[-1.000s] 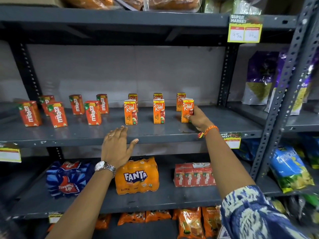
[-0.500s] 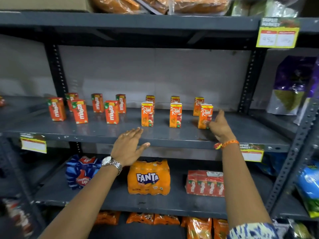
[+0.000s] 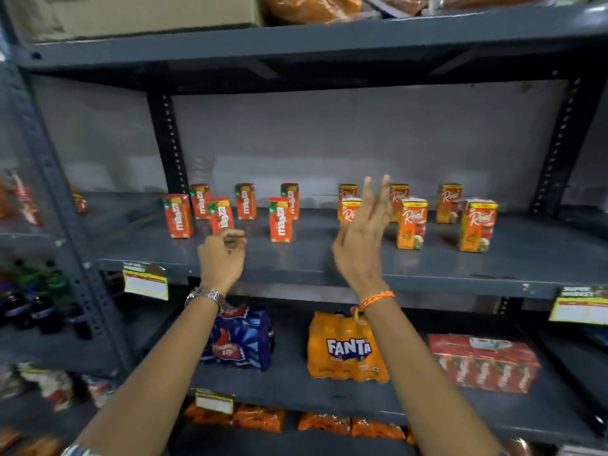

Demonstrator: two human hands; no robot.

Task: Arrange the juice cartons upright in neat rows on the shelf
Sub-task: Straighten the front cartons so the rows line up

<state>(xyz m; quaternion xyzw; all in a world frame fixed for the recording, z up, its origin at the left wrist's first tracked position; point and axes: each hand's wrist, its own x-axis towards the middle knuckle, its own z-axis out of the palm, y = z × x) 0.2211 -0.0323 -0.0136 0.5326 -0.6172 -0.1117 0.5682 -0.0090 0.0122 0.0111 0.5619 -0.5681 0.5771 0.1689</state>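
Juice cartons (image 3: 411,223) all stand upright on the shelf (image 3: 329,261): red ones toward its left end, orange ones toward its right, two loose rows each, fronts facing out for reading. Your right hand (image 3: 360,245) is spread flat, empty, before the leftmost orange pair. Your left hand (image 3: 222,255) is loosely curled at the front edge, holding nothing.

Maaza cartons (image 3: 245,210) left of Real cartons (image 3: 444,217)

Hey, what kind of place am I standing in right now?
Most likely a supermarket aisle: metal shelving with yellow price tags, rows of juice cartons, and a Fanta multipack below.
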